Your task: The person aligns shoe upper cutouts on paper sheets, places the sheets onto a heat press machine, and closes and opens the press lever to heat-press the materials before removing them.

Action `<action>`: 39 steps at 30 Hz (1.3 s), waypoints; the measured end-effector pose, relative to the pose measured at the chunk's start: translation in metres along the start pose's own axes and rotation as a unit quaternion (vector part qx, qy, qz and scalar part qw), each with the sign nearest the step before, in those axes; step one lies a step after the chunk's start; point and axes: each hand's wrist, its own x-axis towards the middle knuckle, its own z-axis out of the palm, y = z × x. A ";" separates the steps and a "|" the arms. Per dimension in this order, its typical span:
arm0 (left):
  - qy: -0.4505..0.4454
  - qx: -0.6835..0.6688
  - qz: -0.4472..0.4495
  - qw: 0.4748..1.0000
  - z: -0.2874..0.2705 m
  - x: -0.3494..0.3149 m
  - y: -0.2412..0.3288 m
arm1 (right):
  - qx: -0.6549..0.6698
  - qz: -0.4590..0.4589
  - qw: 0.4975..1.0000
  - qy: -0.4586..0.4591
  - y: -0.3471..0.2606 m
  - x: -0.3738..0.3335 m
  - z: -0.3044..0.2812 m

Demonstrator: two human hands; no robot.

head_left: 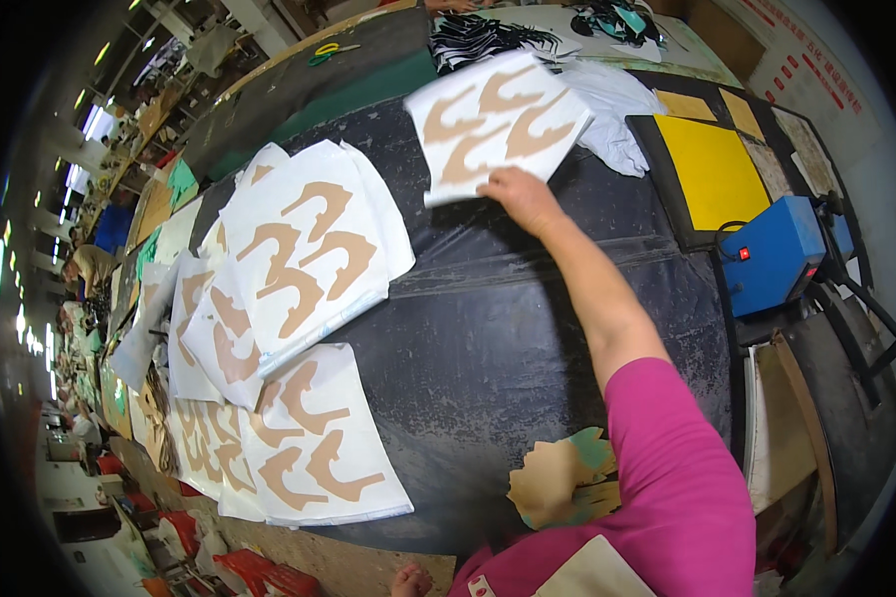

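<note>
My right hand [523,196] is closed on the near edge of a white sheet [436,182] with tan curved shapes on it, at the far middle of the table. The sheet is slightly blurred and its near edge curls. My left hand [410,580] shows only in part at the lower edge, beside the table's near edge; its fingers are too little seen to judge. To the left lies an overlapping pile of similar white sheets [378,209] bearing tan curved shapes [287,257]. Another such sheet [363,398] lies nearer to me.
The black table cover [528,328] spreads between the piles. A blue machine [772,257] with a red light stands right, near a yellow sheet [712,171]. White crumpled plastic [607,117], black cut pieces [488,42] and green-handled scissors [331,52] lie farther off. Tan irregular pieces [550,480] lie near me.
</note>
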 end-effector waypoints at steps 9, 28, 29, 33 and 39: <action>-0.030 0.178 0.150 0.972 -0.001 -0.003 0.001 | 0.012 0.162 0.987 0.011 -0.043 -0.027 0.053; 0.001 0.093 0.024 0.995 -0.013 -0.013 -0.023 | 0.311 0.223 0.905 0.183 -0.103 -0.131 -0.073; 0.000 0.090 0.021 0.996 -0.009 -0.011 -0.021 | 0.352 0.285 0.873 0.183 -0.106 -0.152 -0.100; -0.029 0.079 0.014 0.996 0.009 -0.004 -0.009 | 0.383 0.436 0.787 0.210 -0.132 -0.254 -0.174; -0.102 0.124 0.053 0.986 0.069 0.005 0.026 | 0.302 0.577 0.755 0.073 -0.198 -0.393 -0.189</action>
